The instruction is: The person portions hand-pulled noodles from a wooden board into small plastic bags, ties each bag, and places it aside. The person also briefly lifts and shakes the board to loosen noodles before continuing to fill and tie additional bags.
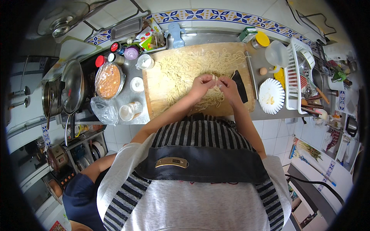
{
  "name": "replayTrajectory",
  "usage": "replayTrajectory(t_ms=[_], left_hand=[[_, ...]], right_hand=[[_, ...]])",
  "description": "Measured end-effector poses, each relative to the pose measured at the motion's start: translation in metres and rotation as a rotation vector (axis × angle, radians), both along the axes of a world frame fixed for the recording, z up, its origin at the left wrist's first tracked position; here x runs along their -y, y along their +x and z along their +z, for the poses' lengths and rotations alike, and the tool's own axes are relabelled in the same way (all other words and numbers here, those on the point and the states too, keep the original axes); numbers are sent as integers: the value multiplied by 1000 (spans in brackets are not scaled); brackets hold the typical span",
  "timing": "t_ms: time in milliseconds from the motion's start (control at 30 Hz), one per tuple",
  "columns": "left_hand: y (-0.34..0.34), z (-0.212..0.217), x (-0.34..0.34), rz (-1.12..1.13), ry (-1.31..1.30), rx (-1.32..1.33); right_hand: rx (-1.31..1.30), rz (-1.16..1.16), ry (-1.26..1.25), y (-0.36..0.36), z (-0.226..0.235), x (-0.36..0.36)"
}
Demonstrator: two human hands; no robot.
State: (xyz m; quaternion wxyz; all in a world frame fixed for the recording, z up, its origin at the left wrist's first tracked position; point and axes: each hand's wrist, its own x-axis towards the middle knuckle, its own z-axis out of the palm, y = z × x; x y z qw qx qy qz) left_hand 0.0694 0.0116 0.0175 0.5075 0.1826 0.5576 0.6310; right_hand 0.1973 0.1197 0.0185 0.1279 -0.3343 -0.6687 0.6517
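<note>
Loose strands of fresh noodles [185,65] lie spread over a floured wooden board [153,86]. My left hand [200,86] and my right hand [230,90] meet above the near part of the board, fingertips pinched. Between them are a few pale noodle strands [214,89], gripped at the fingertips of both hands. More noodles lie beneath, partly hidden by my hands. Just right of my right hand rests a flat black blade-like piece [241,85], whose kind I cannot make out. A thin metal rod [252,73] lies along the board's right edge.
Left of the board stand open jars [130,111] and a plastic-covered bowl of orange-brown food [110,81]. To the right are a scalloped white plate [271,96], an egg [263,71] and a white dish rack [295,77]. Another person's arm [101,166] shows at lower left.
</note>
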Motion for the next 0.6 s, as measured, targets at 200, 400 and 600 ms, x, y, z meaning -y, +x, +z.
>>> replayTrajectory(t_ms=[200, 400, 600], left_hand=[[-8, 12, 8, 107, -57, 698], [-13, 17, 9, 77, -129, 160], [-13, 44, 1, -139, 89, -190]], right_hand=[[-199, -120, -273, -4, 7, 10], [-439, -206, -625, -13, 38, 8], [-471, -267, -723, -16, 60, 8]])
